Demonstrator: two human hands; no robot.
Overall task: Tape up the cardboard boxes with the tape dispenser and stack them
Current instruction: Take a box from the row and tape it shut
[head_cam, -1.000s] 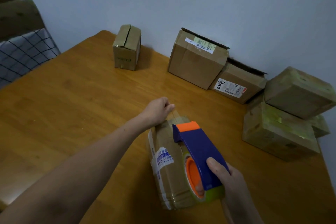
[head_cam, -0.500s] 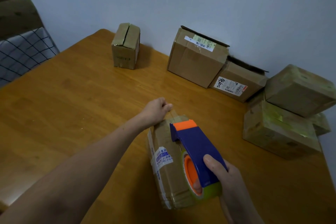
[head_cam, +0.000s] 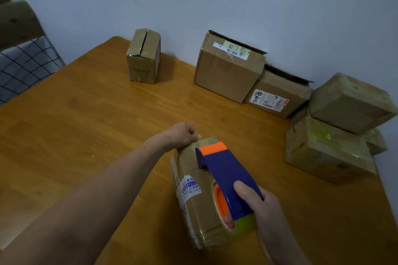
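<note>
A flat cardboard box [head_cam: 193,200] with a blue-and-white label lies on the wooden table [head_cam: 86,135] near me. My left hand [head_cam: 183,134] grips its far end, fingers curled over the edge. My right hand [head_cam: 260,206] grips a blue and orange tape dispenser [head_cam: 226,170] with a yellow-green roll. The dispenser rests on the box top, its orange head close to the far end near my left hand.
A small upright box [head_cam: 143,56] stands at the back left. Two larger labelled boxes [head_cam: 228,69] [head_cam: 277,94] lean by the wall. Taped boxes [head_cam: 329,150] [head_cam: 353,101] are stacked at the right. A chair with checked cloth [head_cam: 23,64] is at the left edge.
The dispenser and my right hand have slid slightly toward the left and nearer my left hand. The box and my left hand stay in place.
</note>
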